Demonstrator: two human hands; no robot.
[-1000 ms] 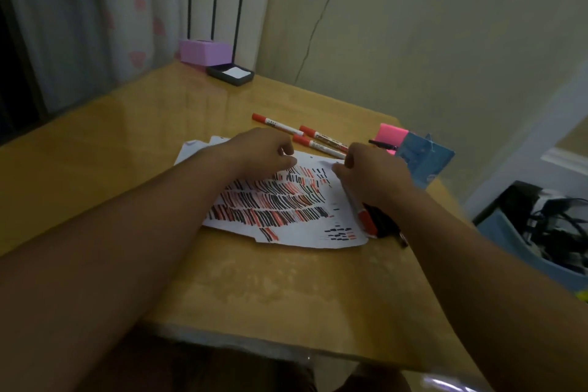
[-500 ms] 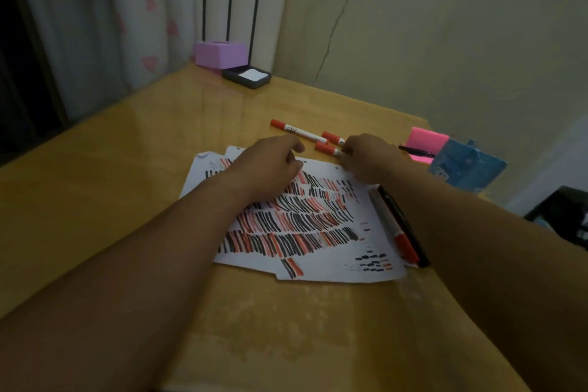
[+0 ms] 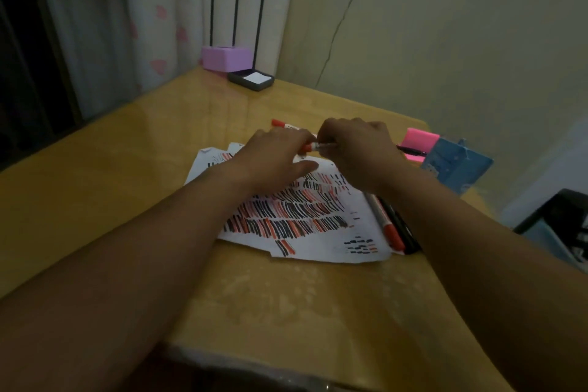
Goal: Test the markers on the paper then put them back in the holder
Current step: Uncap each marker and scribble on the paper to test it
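A white paper (image 3: 321, 239) covered in red and black strokes lies on the wooden table (image 3: 127, 175). Above its far edge, both hands meet on one red marker (image 3: 316, 146). My right hand (image 3: 359, 153) grips its white barrel. My left hand (image 3: 276, 159) pinches the red cap end. Another red marker (image 3: 283, 124) lies on the table just behind the hands. A red marker (image 3: 386, 226) and a black marker (image 3: 402, 229) lie side by side along the paper's right edge. The pink holder (image 3: 418, 138) stands at the right, with a black pen across it.
A blue box (image 3: 455, 165) stands beside the pink holder at the table's right edge. A purple box (image 3: 226, 57) and a small black tray (image 3: 251, 79) with white paper sit at the far corner by the curtain. A dark bin (image 3: 560, 226) stands on the floor to the right.
My right hand has picked a red marker up off the table. My left hand left the paper and closed on the marker's cap end. The view shifted slightly.
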